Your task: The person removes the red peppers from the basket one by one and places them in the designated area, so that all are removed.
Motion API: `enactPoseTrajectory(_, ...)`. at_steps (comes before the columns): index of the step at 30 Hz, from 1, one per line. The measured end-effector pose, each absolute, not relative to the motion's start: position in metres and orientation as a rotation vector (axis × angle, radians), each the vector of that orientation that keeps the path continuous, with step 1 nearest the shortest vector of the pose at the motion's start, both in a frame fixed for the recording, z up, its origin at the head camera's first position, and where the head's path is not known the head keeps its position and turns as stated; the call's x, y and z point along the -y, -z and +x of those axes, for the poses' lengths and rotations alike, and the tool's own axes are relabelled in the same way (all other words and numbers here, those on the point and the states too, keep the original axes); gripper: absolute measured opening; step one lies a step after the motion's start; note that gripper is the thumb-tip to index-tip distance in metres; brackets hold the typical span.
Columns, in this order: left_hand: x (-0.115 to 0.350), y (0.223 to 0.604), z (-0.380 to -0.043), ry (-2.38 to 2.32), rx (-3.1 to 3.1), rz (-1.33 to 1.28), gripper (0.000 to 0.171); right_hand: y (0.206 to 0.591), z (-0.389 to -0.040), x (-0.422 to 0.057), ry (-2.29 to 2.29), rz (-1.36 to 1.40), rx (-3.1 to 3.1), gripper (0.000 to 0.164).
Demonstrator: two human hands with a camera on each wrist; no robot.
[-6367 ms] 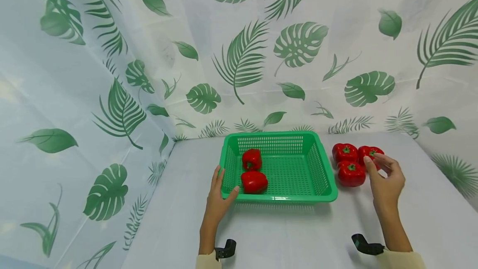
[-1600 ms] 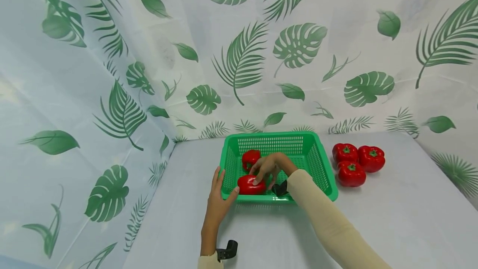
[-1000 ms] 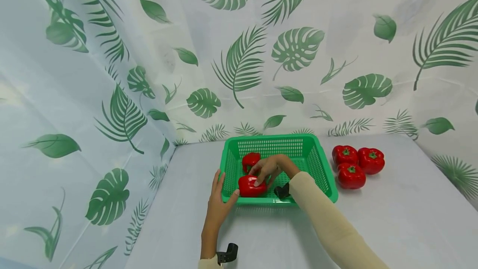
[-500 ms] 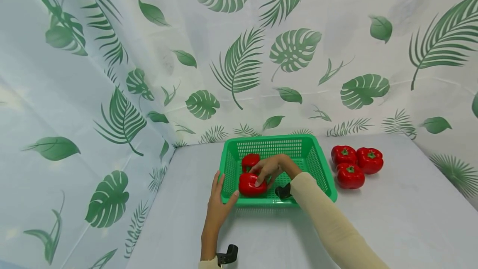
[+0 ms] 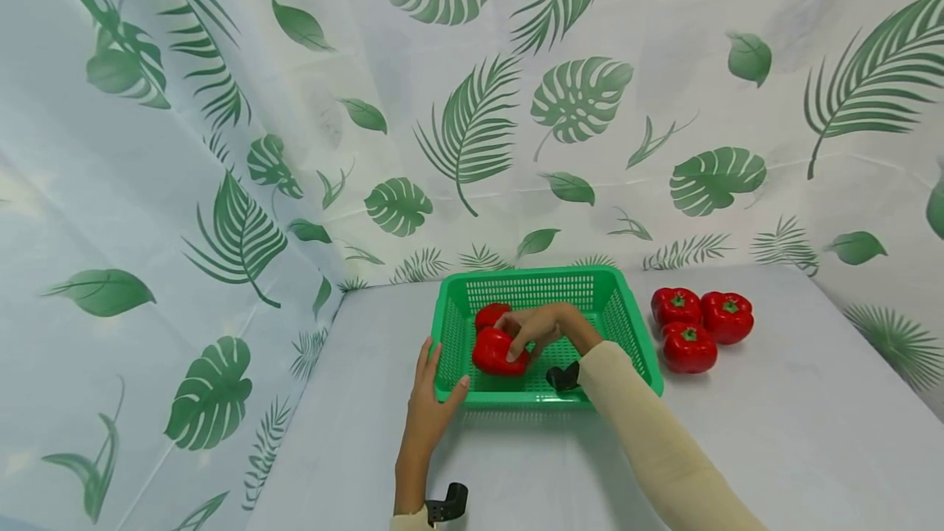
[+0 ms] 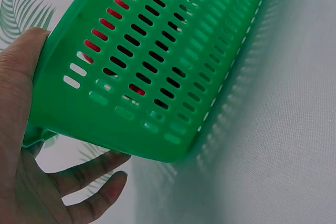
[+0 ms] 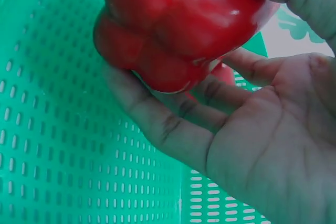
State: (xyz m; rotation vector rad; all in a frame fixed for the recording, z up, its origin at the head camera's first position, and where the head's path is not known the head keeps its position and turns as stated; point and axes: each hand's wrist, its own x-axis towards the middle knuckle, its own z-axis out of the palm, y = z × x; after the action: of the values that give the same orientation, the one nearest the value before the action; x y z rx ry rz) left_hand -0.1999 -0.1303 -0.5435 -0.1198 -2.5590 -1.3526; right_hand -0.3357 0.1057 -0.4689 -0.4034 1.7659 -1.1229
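Observation:
My right hand (image 5: 538,326) reaches into the green perforated basket (image 5: 516,397) and grips a glossy red bell pepper (image 5: 492,351). In the right wrist view the thumb lies on top of this pepper (image 7: 173,19), fingers curled beneath, and it appears raised off the basket floor. Behind it sits a second red bell pepper (image 5: 490,315), partly hidden. At the basket's front left corner my left hand (image 5: 431,408) rests with straight, spread fingers, the thumb at the rim. The left wrist view shows two fingers of that hand (image 6: 89,182) extended below the rim.
Three more red bell peppers stand grouped on the white table right of the basket: one at the back left (image 5: 676,306), one at the right (image 5: 727,317) and one in front (image 5: 689,348). A leaf-patterned curtain (image 5: 332,211) borders the table behind and at the sides.
From beside the peppers on the right, my right hand has moved into the basket and taken hold of the front pepper. That pepper is now tilted and farther from the front rim. My left hand stays put.

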Motion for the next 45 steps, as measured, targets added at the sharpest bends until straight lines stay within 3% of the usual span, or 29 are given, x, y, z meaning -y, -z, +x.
enactPoseTrajectory(10,0.13,0.543,-0.2,1.36,2.554,-0.132,0.074,0.465,-0.334,-0.11,1.298,-0.43,-1.741,0.076)
enactPoseTrajectory(31,0.131,0.543,-0.199,1.401,2.516,-0.151,0.075,0.461,-0.336,-0.127,1.569,-0.4,-1.706,0.057)
enactPoseTrajectory(45,0.13,0.54,-0.199,1.423,2.529,-0.134,0.075,0.443,-0.331,-0.151,1.626,-0.473,-1.802,0.066)
